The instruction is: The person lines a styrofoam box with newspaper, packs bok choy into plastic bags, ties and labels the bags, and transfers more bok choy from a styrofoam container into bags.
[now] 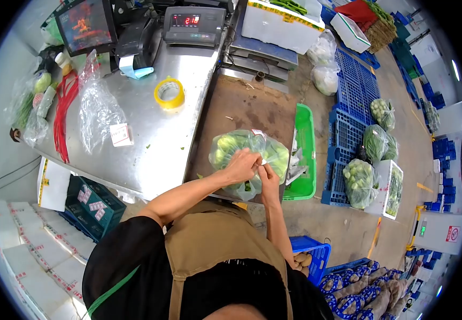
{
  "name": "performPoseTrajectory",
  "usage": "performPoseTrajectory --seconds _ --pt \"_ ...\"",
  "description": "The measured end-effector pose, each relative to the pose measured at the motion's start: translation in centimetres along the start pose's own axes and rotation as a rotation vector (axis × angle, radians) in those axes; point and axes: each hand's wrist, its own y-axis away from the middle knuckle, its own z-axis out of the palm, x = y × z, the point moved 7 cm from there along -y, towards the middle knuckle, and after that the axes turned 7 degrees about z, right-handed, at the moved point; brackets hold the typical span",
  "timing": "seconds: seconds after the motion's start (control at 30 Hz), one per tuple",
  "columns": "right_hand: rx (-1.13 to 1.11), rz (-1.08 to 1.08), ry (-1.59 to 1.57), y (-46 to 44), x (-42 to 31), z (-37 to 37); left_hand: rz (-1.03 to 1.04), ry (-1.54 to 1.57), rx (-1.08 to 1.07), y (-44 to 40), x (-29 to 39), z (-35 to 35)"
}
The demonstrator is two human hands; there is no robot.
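A clear plastic bag of green vegetables [224,148] lies on the brown board of the bench in front of me. My left hand [241,165] is closed on the bag's gathered plastic near its middle. Close beside it, my right hand [269,182] pinches the same bunched plastic, its fingertips almost meeting the left ones. A small white bit shows between the two hands; what it is I cannot make out. A printed label sits on the far side of the bag.
On the steel table at left lie yellow tape [169,93], red ties [65,117] and a clear plastic bag [98,109]. A scale display [194,26] stands behind. Right of the board is a green crate [306,149]; blue pallets [343,133] and bagged vegetables [360,181] sit beyond on the floor.
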Motion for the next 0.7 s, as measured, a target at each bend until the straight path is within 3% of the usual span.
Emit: performPoseTrajectory --seconds 0.07,0.17,0.27,0.4,0.5,0.6,0.7 --pt "0.046 0.017 0.174 -0.6 1.2 -1.2 0.129 -0.183 0.060 -0.1 1.1 -1.0" --pt "0.048 0.076 0.356 -0.5 1.9 -1.0 0.049 -0.187 0.110 -0.8 -4.1 -0.1" --pt "-0.094 -0.539 0.912 3.5 -0.9 2.8 -0.052 -0.186 0.133 -1.7 -8.1 1.7" --pt "-0.114 -0.603 0.996 4.6 -1.0 3.2 -0.186 -0.153 0.179 -2.1 -8.4 2.7" --pt "-0.093 -0.526 0.928 4.6 0.9 2.1 -0.307 0.004 -0.191 -3.1 -9.1 2.2" --pt "-0.133 -0.409 0.934 4.8 3.1 2.4 -0.044 0.241 -0.280 -6.3 -6.9 -1.8" --pt "-0.138 -0.418 0.927 4.7 2.3 2.8 0.222 -0.228 -0.194 -7.8 -6.2 0.2"
